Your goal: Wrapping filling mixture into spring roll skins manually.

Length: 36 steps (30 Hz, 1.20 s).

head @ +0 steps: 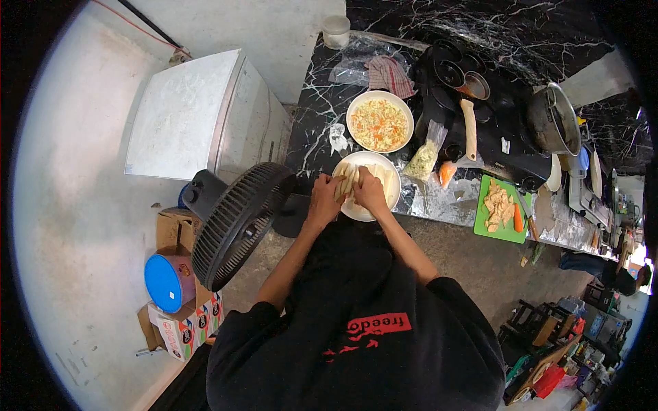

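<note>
A round white plate (365, 215) in front of me holds several pale, uncooked-looking rolls (380, 177), laid side by side. My left hand (325, 199) grips the rolls on the plate's left side, fingers curled round their ends. My right hand (370, 192) is beside it over the middle of the plate, its fingers closed down on the same bunch. Both hands partly hide the rolls beneath. Just beyond the plate, a round white dish (351, 131) is filled with a chopped vegetable mixture (380, 125), pale with orange bits.
To the right lie a bag of chopped pale vegetables (422, 162), a bag of orange shreds (446, 173) and a black stove (493, 149) with pans. A green cutting board (483, 218) holds cut pieces, a carrot (517, 218) and a knife (525, 205). A black fan (239, 226) stands left.
</note>
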{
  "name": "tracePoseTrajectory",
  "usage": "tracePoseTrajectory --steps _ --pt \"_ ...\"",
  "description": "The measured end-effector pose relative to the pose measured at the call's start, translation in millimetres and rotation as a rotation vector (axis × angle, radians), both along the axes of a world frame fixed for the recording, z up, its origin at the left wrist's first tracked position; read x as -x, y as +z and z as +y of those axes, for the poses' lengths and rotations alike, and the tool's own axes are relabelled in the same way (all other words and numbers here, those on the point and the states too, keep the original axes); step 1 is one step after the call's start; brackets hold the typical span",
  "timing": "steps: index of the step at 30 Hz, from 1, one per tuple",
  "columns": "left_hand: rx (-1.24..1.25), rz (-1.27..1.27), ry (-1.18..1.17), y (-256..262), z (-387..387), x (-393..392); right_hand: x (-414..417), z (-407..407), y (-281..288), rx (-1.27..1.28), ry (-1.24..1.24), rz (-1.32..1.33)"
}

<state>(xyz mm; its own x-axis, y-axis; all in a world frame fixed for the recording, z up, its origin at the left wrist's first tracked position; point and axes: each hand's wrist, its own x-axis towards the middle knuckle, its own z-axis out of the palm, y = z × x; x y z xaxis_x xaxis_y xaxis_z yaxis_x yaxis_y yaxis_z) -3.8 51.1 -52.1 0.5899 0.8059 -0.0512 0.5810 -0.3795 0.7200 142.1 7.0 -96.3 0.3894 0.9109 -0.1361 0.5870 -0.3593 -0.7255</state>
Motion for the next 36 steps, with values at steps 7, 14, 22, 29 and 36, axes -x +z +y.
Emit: tracePoseTrajectory --steps 7,14,22,29,36 --pt "-0.018 -0.020 -0.001 -4 0 -1 5 -7 15 -0.013 -0.073 0.032" --pt "-0.057 -0.032 0.008 -8 2 -4 11 -1 11 0.001 -0.084 -0.140" --pt "-0.020 -0.061 0.020 -2 6 -5 -7 -10 31 0.091 -0.177 0.263" --pt "0.374 -0.222 -0.026 3 18 -17 -38 -29 56 0.023 -0.301 0.953" --pt "0.913 -0.724 0.030 64 0 -47 -28 -46 125 -0.287 -0.138 0.913"
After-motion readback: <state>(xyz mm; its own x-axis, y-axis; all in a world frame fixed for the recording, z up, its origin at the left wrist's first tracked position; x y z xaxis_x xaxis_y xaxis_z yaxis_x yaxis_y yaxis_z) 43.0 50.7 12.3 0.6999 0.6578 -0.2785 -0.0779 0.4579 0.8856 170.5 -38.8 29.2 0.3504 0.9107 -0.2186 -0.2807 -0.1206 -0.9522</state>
